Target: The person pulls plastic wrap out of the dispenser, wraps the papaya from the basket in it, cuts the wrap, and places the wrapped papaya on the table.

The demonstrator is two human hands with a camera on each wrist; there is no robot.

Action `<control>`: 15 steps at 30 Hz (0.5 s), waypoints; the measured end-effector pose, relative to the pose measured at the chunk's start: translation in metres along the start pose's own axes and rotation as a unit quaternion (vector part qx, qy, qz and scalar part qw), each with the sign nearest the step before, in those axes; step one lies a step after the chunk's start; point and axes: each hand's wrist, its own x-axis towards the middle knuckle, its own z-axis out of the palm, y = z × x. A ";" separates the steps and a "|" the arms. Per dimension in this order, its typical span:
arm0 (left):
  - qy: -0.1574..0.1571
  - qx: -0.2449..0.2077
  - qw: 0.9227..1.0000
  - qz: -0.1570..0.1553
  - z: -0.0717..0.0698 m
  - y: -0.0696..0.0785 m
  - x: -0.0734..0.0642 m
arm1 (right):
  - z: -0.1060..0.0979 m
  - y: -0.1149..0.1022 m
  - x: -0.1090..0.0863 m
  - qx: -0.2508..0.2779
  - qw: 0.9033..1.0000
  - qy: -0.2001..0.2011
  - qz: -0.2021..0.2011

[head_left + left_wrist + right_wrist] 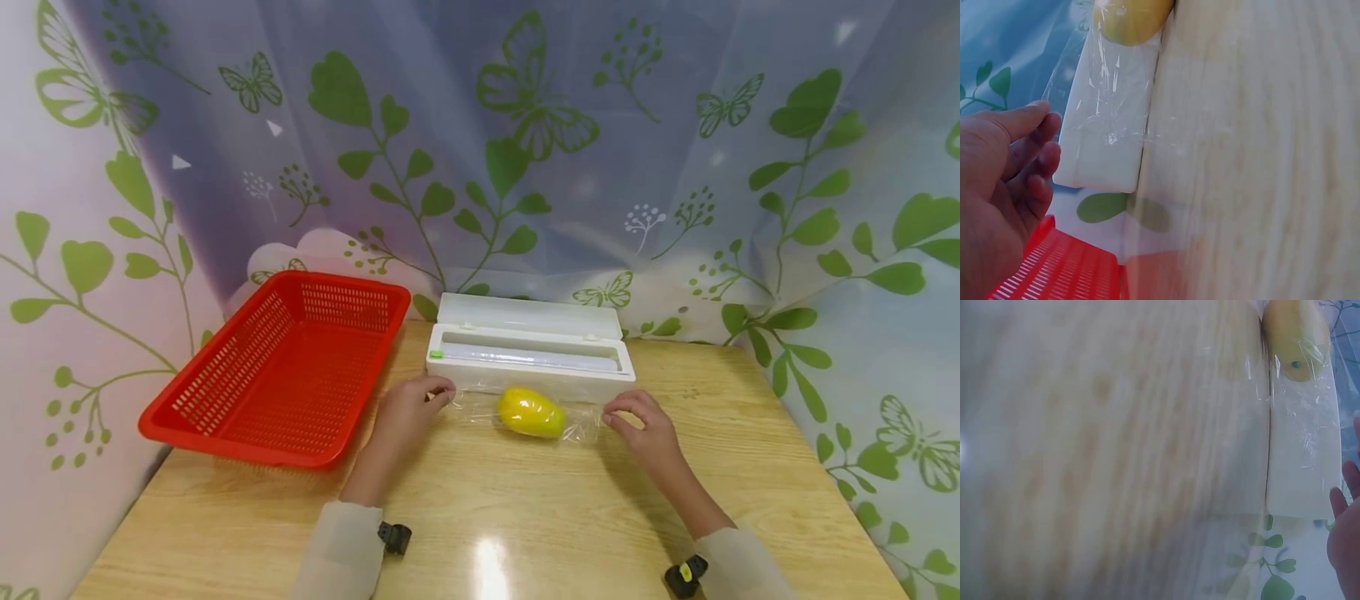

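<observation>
It looks like the wrapping step, with the middle covered and the two ends not yet tucked in. The yellow fruit (pixel 529 412) is in the middle of things, and a long white box (pixel 555 388) is just beside it at twelve o'clock. Shiny clear film (pixel 474 408) goes over the fruit and sticks out on both sides. I cannot tell if the fruit sits on the table or hangs just over it. At nine o'clock the left hand (pixel 407 410) has a narrow grip, with its thumb and finger pinching one end of the film. At three o'clock the right hand (pixel 645 427) pinches the other end the same way — a small grip too. I think the next move calls for both hands to pull gently together, then twist or fold the ends in. If they tug too hard, the thin film could rip.

The table (pixel 487 492) is pale wood, and a bright light spot shines on it near six o'clock. The box has its lid (pixel 525 315) up, and a white roll (pixel 525 358) lies inside. A red basket (pixel 247 452) with lots of little holes is between nine and ten o'clock. Big cloth walls (pixel 585 92) stand at the back and both sides — blue, purple and pink, with green leaves and butterflies.
</observation>
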 end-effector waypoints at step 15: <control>-0.024 -0.042 0.999 -0.009 0.005 -0.010 -0.006 | -0.008 0.005 -0.001 -0.029 0.985 -0.019 -0.171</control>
